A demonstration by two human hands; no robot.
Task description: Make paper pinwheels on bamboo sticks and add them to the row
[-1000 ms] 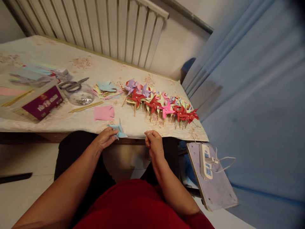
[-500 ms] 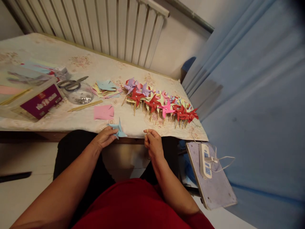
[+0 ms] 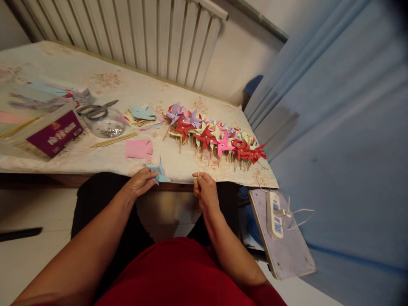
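At the table's front edge my left hand [image 3: 142, 182] pinches a light blue paper pinwheel [image 3: 160, 173] by one side, its points folded inward. Apart from it, to the right, my right hand [image 3: 205, 190] is closed with thumb and fingertips together. A small pale bit shows at those fingertips, too small to name. Just beyond my left hand lies a pink paper square [image 3: 139, 148] with slits at its corners. Finished pinwheels [image 3: 205, 137] on sticks, in red, purple, pink and yellow, lie in a long row beyond my right hand.
Behind the pink square are a stack of cut paper [image 3: 143, 114], wooden sticks [image 3: 114, 140], a clear bowl of pins [image 3: 108, 128] and scissors [image 3: 97, 110]. A purple-labelled box [image 3: 55, 134] stands at left. A power strip [image 3: 274, 214] sits on a stool at right.
Almost nothing differs. Both hands keep their places and grips, and the view has shifted very slightly.
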